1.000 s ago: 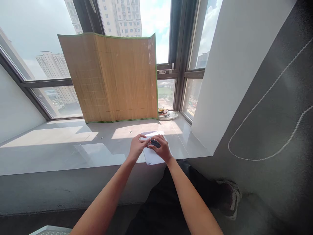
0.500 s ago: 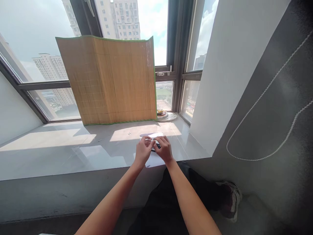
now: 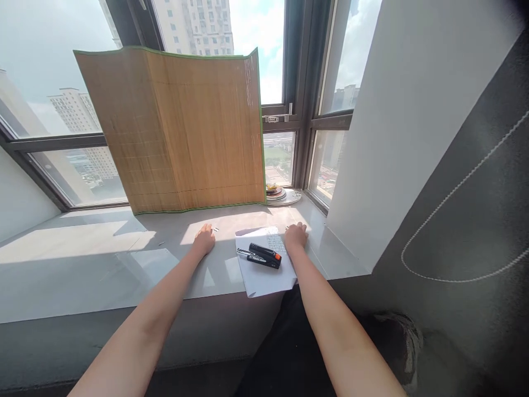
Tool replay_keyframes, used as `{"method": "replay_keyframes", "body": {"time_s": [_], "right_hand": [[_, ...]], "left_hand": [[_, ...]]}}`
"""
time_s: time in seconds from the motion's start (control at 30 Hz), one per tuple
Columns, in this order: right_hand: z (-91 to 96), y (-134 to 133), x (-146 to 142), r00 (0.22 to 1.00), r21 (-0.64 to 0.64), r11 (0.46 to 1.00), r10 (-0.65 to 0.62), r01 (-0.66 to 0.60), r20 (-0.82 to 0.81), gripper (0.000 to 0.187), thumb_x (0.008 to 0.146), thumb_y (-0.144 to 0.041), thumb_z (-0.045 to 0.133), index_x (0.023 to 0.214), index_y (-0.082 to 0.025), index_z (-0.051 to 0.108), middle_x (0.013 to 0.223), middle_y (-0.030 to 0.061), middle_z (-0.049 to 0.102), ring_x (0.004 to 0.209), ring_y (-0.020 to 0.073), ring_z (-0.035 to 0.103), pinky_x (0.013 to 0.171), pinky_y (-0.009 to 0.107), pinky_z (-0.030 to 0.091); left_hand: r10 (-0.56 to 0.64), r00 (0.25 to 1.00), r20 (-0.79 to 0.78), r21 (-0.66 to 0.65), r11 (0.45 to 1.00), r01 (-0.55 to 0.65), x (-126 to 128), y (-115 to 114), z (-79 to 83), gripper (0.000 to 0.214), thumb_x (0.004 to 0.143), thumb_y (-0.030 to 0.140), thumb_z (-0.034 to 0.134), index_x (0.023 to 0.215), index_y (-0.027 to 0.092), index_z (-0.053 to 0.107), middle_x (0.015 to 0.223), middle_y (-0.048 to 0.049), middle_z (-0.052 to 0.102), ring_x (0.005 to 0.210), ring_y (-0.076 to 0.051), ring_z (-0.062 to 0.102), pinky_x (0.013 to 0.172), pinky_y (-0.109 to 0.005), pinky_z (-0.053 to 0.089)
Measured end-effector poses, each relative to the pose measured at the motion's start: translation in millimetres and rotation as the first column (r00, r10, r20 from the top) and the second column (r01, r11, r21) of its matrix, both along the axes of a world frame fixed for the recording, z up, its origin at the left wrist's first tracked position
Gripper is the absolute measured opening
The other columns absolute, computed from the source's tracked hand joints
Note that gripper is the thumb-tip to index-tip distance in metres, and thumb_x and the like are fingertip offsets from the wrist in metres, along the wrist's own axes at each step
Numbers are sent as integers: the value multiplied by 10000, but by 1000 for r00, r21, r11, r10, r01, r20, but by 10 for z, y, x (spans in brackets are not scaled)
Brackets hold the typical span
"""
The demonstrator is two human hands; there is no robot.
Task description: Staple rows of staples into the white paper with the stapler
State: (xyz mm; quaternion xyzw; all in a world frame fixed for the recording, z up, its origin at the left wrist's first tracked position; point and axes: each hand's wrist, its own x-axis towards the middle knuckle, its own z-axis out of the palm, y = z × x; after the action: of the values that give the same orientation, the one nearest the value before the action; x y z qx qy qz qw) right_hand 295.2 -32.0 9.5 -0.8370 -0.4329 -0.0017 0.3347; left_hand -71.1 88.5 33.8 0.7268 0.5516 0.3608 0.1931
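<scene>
My left hand (image 3: 204, 240) rests on the white sill left of the paper, fingers curled together at a small strip of staples (image 3: 215, 229). On the right side, my right hand (image 3: 296, 237) lies by the paper's edge with its fingers bent inward. A tiny pale piece (image 3: 287, 227) shows at its thumb side, too small to name. Between both hands a black stapler (image 3: 268, 257) with an orange-red mark lies on the paper, its metal magazine sticking out to the left. The white paper sheets (image 3: 268, 281) reach over the sill's front edge, and a printed grid shows at the top right.
A bamboo mat (image 3: 198, 132) with green edging leans against the window. Right of it, stacked plates (image 3: 285, 197) stand in the corner. Another small sliver (image 3: 161, 243) lies on the sill (image 3: 82, 281). A beaded cord (image 3: 438, 280) hangs at the right.
My hands have parted from over the stapler, the left going left to the staples, the right to the paper's right side. Stapler and paper now show in full. The view has shifted slightly.
</scene>
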Motion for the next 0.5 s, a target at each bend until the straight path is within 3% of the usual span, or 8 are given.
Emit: {"method": "replay_keyframes", "body": {"time_s": [0.1,0.17,0.33,0.43,0.5], "right_hand": [[20,197,176,999,-21,999,-35,35,-17,247,991,-151,575,1066,-135,810,1309,280,613,1301,414,530,1012,538,474],[37,264,261,998,-22,999,-46,46,-30,240,997,-174,594,1106,-140,806,1310,275,618,1304,411,538,1028,533,464],[8,159,288,996,30,997,-72,73,-47,407,999,-182,553,1377,-159,702,1309,248,619,1271,381,567,996,470,464],[-14,-14,219,994,95,991,-83,90,-66,399,967,-126,485,1284,-127,728,1239,251,635,1192,375,597,952,460,472],[5,-121,143,994,190,980,-39,58,-102,365,931,-108,480,1179,-135,747,1178,234,652,1147,363,605,921,443,477]], "left_hand": [[-65,993,-103,22,997,67,13,102,-127,420,819,161,599,1232,160,677,1654,-258,471,1602,-398,351,1298,-556,227],[-109,978,-177,12,994,112,8,141,-161,382,840,196,596,1208,190,698,1612,-233,538,1586,-400,385,1286,-586,241],[-98,963,-252,31,993,110,-14,80,-141,133,910,246,557,916,246,689,1204,-169,763,1335,-354,624,1198,-499,407],[-57,970,-237,67,995,75,-26,-89,-137,182,936,215,531,775,248,609,979,-158,737,1123,-341,683,1095,-450,483],[-22,974,-226,93,995,44,-6,-261,-155,188,950,194,519,785,245,593,920,-143,707,1059,-334,678,1043,-443,502]]}}
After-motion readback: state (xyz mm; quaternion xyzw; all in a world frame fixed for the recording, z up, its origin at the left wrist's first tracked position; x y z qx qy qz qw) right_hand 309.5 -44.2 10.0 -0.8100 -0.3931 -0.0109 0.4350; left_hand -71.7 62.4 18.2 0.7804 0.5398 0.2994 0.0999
